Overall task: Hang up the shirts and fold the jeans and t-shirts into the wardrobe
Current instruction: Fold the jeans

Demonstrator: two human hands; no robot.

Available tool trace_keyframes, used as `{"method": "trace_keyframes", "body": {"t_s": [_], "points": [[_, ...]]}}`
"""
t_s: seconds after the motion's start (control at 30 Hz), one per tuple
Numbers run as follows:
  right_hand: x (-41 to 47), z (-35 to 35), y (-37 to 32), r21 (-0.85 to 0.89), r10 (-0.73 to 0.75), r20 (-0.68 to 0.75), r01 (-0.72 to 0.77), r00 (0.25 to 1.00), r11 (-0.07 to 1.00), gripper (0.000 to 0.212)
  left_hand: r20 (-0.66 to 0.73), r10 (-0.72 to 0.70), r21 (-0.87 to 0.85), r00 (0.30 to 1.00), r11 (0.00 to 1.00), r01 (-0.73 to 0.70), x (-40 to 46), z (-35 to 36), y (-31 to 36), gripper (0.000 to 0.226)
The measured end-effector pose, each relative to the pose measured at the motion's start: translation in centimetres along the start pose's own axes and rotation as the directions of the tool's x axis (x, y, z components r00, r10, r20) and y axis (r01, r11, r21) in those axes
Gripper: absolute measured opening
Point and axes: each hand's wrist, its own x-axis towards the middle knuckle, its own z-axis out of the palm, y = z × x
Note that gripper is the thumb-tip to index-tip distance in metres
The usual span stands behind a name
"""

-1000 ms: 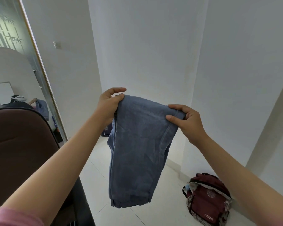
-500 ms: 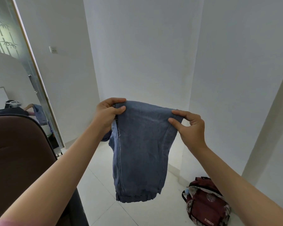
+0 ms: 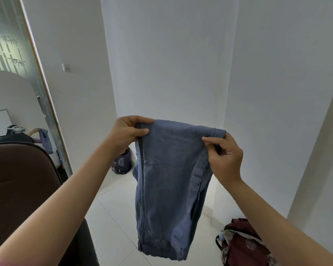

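Note:
A pair of blue jeans [image 3: 167,179] hangs in the air in front of me, doubled over so the fold is on top and the hems dangle near the floor. My left hand [image 3: 126,134] pinches the top left corner between thumb and fingers. My right hand [image 3: 224,157] grips the top right corner with curled fingers. Both arms are stretched forward at chest height. No wardrobe is in view.
A brown chair back [image 3: 17,181] stands close at the lower left. A maroon backpack [image 3: 244,244] lies on the white tiled floor at the lower right. A dark bag [image 3: 122,164] sits by the far wall. A frosted glass door [image 3: 13,64] fills the left side.
The jeans have been drawn shorter and held more level. My view has tilted so the hands sit lower in the picture, and the dark bag by the wall now shows.

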Motion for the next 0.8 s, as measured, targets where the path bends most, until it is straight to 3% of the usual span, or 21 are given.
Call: {"method": "trace_keyframes", "body": {"t_s": [0.1,0.3,0.43,0.53,0.7,0.8], "points": [[1.0,0.0,-0.6,-0.068,-0.071,0.001,0.07,0.998,0.995,0.023,-0.027,0.063,0.135,0.998,0.989,-0.059,-0.1,-0.5,0.3,0.039],[5.3,-0.1,-2.3,-0.171,-0.331,-0.01,0.324,0.944,0.93,0.013,-0.195,0.221,0.193,0.956,0.964,-0.183,0.1,-0.7,0.2,0.037],[7.6,0.0,-3.1,-0.18,-0.382,-0.021,0.373,0.924,0.91,0.011,-0.229,0.411,0.389,0.882,0.87,-0.304,0.1,-0.2,0.0,0.03],[8.6,0.3,-3.6,-0.164,-0.37,-0.04,0.359,0.928,0.919,0.011,-0.232,0.387,0.484,0.893,0.842,-0.239,-0.6,-0.6,-0.7,0.043],[9.1,0.9,-3.9,-0.169,-0.346,-0.006,0.34,0.938,0.925,0.013,-0.328,0.196,0.149,0.924,0.977,-0.154,-4.2,1.8,-2.6,0.054],[8.7,1.0,-3.8,-0.178,-0.338,0.037,0.339,0.94,0.924,0.014,-0.326,0.125,-0.176,0.937,0.966,-0.19,-6.2,3.4,-3.9,0.055]]}}
